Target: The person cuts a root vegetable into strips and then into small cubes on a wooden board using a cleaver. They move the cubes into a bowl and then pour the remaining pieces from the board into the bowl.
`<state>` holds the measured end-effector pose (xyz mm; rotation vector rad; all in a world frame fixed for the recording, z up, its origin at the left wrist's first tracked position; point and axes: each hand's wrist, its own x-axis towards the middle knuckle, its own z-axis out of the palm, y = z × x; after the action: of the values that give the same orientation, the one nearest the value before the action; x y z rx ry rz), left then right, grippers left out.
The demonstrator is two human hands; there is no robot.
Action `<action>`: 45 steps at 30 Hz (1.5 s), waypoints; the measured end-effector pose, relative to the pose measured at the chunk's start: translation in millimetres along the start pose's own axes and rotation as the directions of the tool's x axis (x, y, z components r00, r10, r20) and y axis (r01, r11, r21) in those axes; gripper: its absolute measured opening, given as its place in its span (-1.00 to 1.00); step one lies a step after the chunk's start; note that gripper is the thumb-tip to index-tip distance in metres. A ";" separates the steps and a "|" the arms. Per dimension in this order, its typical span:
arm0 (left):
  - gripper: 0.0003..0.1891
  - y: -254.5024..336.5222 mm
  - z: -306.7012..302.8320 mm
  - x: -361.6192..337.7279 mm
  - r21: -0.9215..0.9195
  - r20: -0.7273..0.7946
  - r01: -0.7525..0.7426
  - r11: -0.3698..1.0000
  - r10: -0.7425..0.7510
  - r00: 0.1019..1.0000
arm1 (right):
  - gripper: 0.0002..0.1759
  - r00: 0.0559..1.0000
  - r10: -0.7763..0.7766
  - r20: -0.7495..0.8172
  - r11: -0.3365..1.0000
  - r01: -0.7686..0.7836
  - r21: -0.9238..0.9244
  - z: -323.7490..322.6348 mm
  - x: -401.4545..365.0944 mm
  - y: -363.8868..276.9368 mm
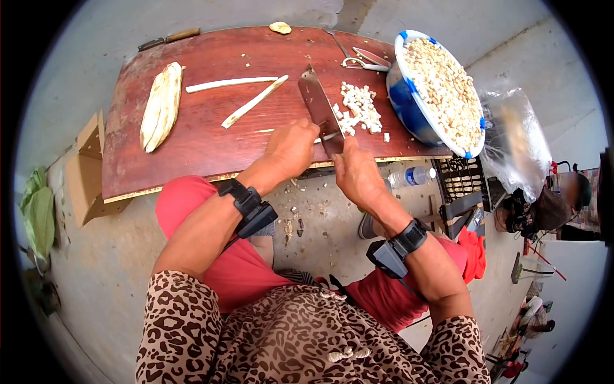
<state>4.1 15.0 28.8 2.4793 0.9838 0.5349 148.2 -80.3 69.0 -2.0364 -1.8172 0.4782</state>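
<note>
My right hand [359,171] is wrapped round the handle end of a cleaver [316,102], its broad blade angled away over the red-brown table [211,137]. Close beside the blade, my left hand [291,147] is closed on a pale vegetable strip [327,137]; one end pokes out toward the blade. Small pale cubes [361,109] lie in a loose pile right of the cleaver. To the left are two more strips, one long strip [231,83] and one slanted strip [254,101]. A large peeled pale vegetable [162,107] rests farther left.
A blue-and-white basin [409,105] heaped with pale cubes stands at the table's right end. Near it lie a peeler [364,64] and another utensil. A wooden-handled knife [169,38] sits on the far left edge. Below are a plastic bottle [412,176], black crate [465,179] and cardboard box [86,169].
</note>
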 end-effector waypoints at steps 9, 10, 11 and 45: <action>-0.83 2.1 -0.7 2.4 -0.001 0.042 0.029 1.000 -0.029 0.999 | -0.76 0.999 0.019 0.051 1.000 -0.019 -0.007 -5.0 -2.7 -9.3; -0.83 3.3 -1.6 1.9 0.000 0.047 0.030 1.000 -0.030 0.998 | -0.76 0.998 0.033 0.057 0.999 -0.032 -0.016 -3.1 -2.9 -9.5; -0.83 3.9 -2.7 1.7 0.002 0.049 0.030 1.000 -0.030 0.998 | -0.76 0.997 0.044 0.061 0.999 -0.043 -0.026 -1.6 -1.8 -10.4; -0.81 0.6 -1.4 -1.6 -0.109 0.047 0.073 0.991 -0.068 0.997 | -0.80 0.998 0.038 0.058 0.999 -0.037 -0.016 2.2 -1.2 -13.9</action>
<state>2.7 13.9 30.0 2.3394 0.9939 0.4979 134.9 -79.9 73.8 -2.0907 -1.8242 0.5417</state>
